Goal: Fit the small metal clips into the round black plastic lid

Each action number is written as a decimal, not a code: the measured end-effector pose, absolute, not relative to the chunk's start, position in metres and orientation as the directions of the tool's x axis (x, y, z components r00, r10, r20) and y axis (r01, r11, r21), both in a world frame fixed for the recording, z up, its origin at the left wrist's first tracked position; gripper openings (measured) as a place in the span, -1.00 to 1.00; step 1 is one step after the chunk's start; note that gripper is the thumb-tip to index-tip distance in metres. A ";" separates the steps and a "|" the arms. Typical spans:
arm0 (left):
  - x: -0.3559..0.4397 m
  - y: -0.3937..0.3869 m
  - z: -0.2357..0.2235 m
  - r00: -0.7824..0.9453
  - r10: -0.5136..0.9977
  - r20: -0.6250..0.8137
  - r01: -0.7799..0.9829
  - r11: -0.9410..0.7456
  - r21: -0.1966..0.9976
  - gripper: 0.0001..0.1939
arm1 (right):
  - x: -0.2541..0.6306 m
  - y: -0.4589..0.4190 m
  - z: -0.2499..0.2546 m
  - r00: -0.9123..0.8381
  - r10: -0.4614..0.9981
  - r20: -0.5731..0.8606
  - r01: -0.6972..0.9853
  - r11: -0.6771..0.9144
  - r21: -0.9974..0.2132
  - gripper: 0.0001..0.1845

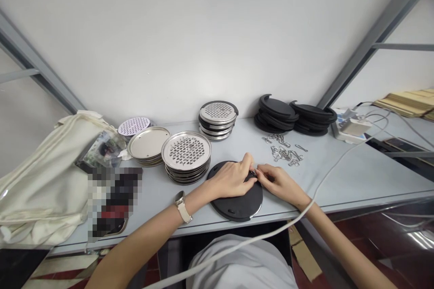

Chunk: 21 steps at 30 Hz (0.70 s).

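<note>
A round black plastic disc (240, 207) lies near the table's front edge, a thin bright rim showing at its lower right. My left hand (232, 179), with a watch on the wrist, rests over the disc and grips its far right edge with bent fingers. Right beside it, my right hand (278, 184) is closed, thumb and fingertips pinched together at the same edge. A small metallic bit shows between the two hands, too small to name. Beyond my hands lie several small metal clips (283, 156). To the left of the disc stands a stack of round metal grater plates (186, 152).
Further back are grater plates in black holders (219, 119) and stacked black rings (276, 115). At left are plain metal discs (149, 142), a phone (118, 203) and cream cloth (44, 189). A white cable (318, 189) crosses over my right forearm; a power strip (352, 126) sits right.
</note>
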<state>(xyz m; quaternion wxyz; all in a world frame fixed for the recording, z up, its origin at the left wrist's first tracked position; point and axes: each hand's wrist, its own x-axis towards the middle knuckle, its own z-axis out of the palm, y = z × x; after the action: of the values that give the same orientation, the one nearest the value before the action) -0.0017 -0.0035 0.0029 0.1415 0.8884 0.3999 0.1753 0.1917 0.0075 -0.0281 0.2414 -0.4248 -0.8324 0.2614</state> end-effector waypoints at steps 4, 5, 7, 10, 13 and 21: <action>-0.002 -0.003 0.003 0.622 0.754 0.212 0.661 -0.650 0.374 -0.70 | 0.191 0.007 -0.028 -0.513 0.839 0.181 0.576 0.493 -0.652 -0.66; -0.001 -0.003 0.003 0.621 0.754 0.213 0.663 -0.651 0.370 -0.70 | 0.191 0.006 -0.028 -0.511 0.840 0.183 0.576 0.493 -0.652 -0.66; -0.001 -0.003 0.004 0.621 0.754 0.212 0.667 -0.651 0.362 -0.71 | 0.191 0.006 -0.028 -0.506 0.842 0.188 0.579 0.493 -0.649 -0.66; -0.001 -0.003 0.004 0.627 0.748 0.217 0.661 -0.659 0.359 -0.73 | 0.191 0.005 -0.028 -0.503 0.839 0.205 0.582 0.505 -0.638 -0.67; -0.002 -0.001 0.003 0.623 0.749 0.227 0.661 -0.659 0.358 -0.78 | 0.192 0.005 -0.026 -0.453 0.855 0.254 0.593 0.501 -0.630 -0.67; -0.002 -0.006 0.005 0.576 0.755 0.314 0.692 -0.655 0.304 -0.82 | 0.190 0.004 -0.019 -0.434 0.860 0.267 0.572 0.493 -0.656 -0.68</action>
<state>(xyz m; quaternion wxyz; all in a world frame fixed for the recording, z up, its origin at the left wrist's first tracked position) -0.0015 -0.0060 0.0053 0.0742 0.8846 0.4089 0.2115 0.1898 0.0041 -0.0194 0.2970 -0.4413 -0.8112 0.2428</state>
